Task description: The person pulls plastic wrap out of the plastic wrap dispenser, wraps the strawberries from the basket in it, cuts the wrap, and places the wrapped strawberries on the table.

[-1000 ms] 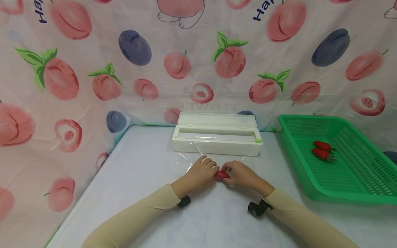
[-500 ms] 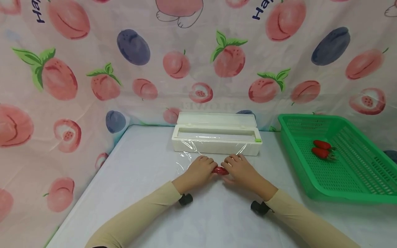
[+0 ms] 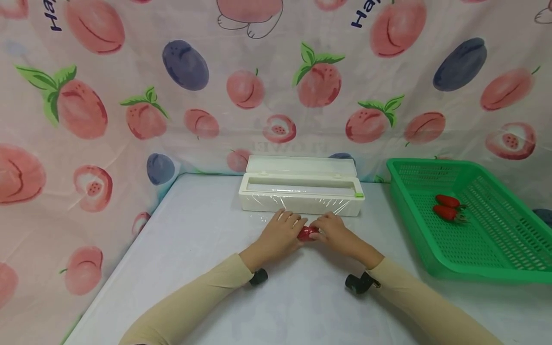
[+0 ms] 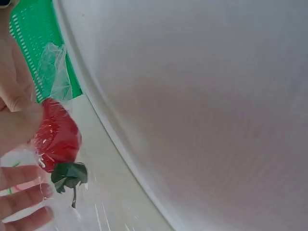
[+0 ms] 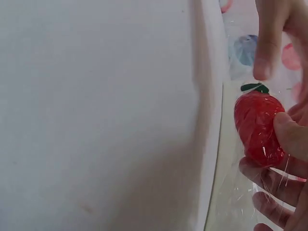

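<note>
A strawberry [image 3: 307, 233] wrapped in cling film lies between the two hands, in front of the white dispenser. In the right wrist view, my right hand [image 5: 284, 166] pinches the strawberry [image 5: 259, 126] between thumb and fingers, near its tip. Over the leafy end is my left hand [image 3: 278, 238], its fingers fairly straight and spread. The left wrist view shows left fingers [image 4: 24, 198] beside the green leaves and stem of the strawberry [image 4: 58, 137]. Clear film [image 3: 340, 206] runs from the dispenser's front towards the hands, and a loose flap of film [image 4: 55, 72] sticks out past the tip.
The white cling film dispenser [image 3: 302, 205] stands at the back with its lid up. At the right, a green basket [image 3: 414, 239] holds two strawberries [image 3: 448, 207]. A white cloth covers the table [image 3: 297, 311], and a fruit-print curtain [image 3: 276, 96] hangs behind.
Both hands and the strawberry have moved a little forward, towards the dispenser. The right fingers reached forward half a second ago and now pinch the strawberry. Less loose film shows beside the left hand.
</note>
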A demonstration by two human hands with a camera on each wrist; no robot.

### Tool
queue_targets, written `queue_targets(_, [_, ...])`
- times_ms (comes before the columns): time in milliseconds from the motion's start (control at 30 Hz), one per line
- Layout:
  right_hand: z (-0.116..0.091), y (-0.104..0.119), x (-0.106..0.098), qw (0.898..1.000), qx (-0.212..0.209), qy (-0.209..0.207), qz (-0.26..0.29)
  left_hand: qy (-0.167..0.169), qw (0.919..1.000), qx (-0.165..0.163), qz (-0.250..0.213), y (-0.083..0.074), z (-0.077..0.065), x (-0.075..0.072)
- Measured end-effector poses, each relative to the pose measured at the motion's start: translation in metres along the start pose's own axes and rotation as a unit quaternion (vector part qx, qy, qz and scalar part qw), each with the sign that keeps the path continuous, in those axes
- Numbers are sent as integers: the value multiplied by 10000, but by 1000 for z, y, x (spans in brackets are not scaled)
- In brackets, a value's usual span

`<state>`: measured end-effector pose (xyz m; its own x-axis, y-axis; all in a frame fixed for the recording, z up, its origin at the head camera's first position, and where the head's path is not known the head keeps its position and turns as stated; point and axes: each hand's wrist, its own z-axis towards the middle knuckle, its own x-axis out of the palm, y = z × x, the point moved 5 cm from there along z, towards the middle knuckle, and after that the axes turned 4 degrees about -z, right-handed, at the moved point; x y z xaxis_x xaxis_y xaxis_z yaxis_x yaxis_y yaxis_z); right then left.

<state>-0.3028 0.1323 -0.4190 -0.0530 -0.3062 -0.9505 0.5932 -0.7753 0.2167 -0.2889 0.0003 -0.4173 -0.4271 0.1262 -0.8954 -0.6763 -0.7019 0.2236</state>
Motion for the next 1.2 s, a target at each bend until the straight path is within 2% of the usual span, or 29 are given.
queue_targets(133, [1, -3, -1, 9998, 66, 69, 158, -688, 9948, 246, 703, -3, 1, -9])
queue_targets(233, [2, -3, -4, 9996, 49, 69, 258, -835, 9920, 225, 922, -1, 3, -11])
queue_targets(333, [2, -3, -6, 9995, 50, 39, 304, -643, 9945, 130, 818, 0, 5, -11])
queue_targets(467, [-1, -2, -8, 9998, 151, -4, 109, -126, 9989, -160, 418, 1, 7, -7])
queue_targets(533, [-4, 0, -10, 9994, 51, -191, -285, 94, 9991, -350, 215, 1, 7, -5])
queue_targets(600, [-6, 5, -13, 9945, -247, -514, -882, 209, 9984, -512, 71, 2, 7, -4])
queue_targets(700, [-9, 11, -18, 9744, -817, -1077, -1796, 291, 9976, -631, -3, 3, 6, -4])
queue_targets(767, [-10, 14, -20, 9609, -1092, -1317, -2177, 333, 9972, -670, -27, 4, 5, -5])
queue_targets(867, [-10, 16, -19, 9527, -1208, -1464, -2375, 391, 9968, -690, -68, 4, 3, -4])
queue_targets(1033, [-9, 13, -15, 9574, -1076, -1374, -2302, 273, 9974, -660, -81, 4, 4, -4])
queue_targets(1200, [-9, 11, -12, 9639, -923, -1314, -2123, -166, 9988, -437, 135, 2, 8, -7])
